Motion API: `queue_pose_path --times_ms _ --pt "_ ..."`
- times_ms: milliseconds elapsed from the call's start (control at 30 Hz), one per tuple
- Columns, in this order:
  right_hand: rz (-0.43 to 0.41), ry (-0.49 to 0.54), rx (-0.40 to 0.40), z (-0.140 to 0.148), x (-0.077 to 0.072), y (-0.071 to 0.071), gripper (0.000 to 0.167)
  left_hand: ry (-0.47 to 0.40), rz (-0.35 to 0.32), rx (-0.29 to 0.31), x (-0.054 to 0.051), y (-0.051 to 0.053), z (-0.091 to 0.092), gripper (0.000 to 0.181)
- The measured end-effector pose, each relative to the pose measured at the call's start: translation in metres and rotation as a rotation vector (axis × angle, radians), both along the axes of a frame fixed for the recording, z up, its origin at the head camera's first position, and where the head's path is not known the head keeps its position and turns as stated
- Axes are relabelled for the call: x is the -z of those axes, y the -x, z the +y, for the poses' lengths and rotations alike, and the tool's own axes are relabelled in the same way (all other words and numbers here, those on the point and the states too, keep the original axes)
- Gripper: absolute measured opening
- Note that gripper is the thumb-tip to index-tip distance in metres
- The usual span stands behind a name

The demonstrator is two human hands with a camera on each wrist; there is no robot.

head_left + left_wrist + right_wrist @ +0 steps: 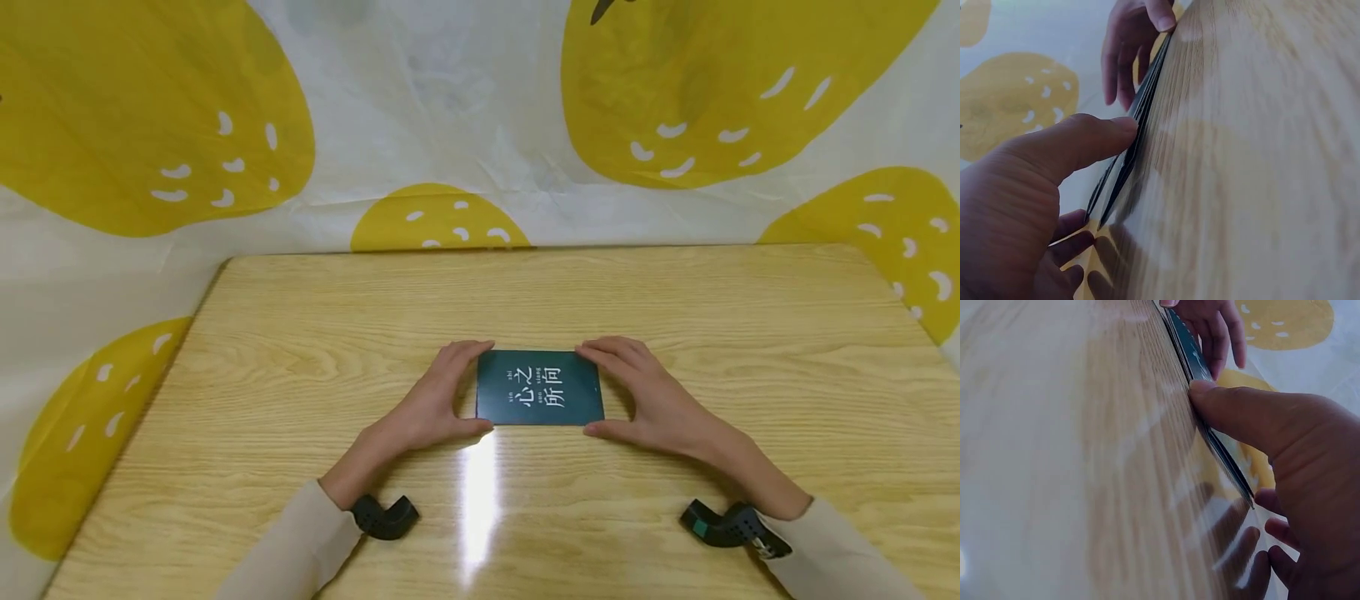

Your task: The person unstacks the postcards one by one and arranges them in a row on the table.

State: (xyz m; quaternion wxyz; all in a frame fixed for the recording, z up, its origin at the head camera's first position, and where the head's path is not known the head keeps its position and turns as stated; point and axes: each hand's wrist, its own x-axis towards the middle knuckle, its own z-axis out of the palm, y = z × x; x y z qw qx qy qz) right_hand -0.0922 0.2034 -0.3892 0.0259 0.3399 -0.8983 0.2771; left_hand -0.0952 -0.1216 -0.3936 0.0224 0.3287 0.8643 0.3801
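A dark green card-like piece (502,400) with white characters lies at the middle of the table in the head view. The left hand (431,404) grips its left end, thumb on the near edge and fingers at the far edge. At the right end the right hand (660,404) holds it the same way. From the side, in the left wrist view, several thin dark layers (1141,106) show in a stack, parted at the near end, with the left thumb (1094,140) against them. In the right wrist view the right thumb (1241,412) presses the stack's edge (1229,464).
The wood-grain table (337,308) reaches back to a white sheet (450,108) with yellow fruit shapes, which also hangs along the left and right sides. A black curved device (386,517) is on the left wrist, another (723,525) on the right. Light glares on the near tabletop.
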Motion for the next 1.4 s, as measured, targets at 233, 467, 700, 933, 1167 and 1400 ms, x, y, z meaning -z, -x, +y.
queue_pose_path --times_ms 233,467,700,933,1167,1400 --pt "0.003 -0.014 0.007 -0.001 -0.002 -0.001 0.092 -0.028 -0.009 0.028 0.000 0.001 -0.001 0.097" --pt "0.005 -0.008 0.011 -0.001 -0.005 -0.001 0.091 -0.043 -0.022 0.054 -0.003 0.002 -0.001 0.097" --pt "0.032 0.022 0.007 -0.002 -0.009 -0.001 0.090 -0.048 -0.016 0.043 -0.006 0.002 0.000 0.103" --pt "0.071 0.058 -0.025 -0.005 -0.014 0.002 0.090 -0.053 -0.040 0.009 -0.013 0.002 -0.004 0.111" --pt "0.100 0.097 -0.034 -0.011 -0.018 0.007 0.088 -0.054 -0.022 -0.011 -0.019 0.005 -0.011 0.112" --pt "0.147 0.142 -0.066 -0.025 -0.028 0.017 0.089 -0.093 0.001 -0.039 -0.025 0.010 -0.025 0.110"
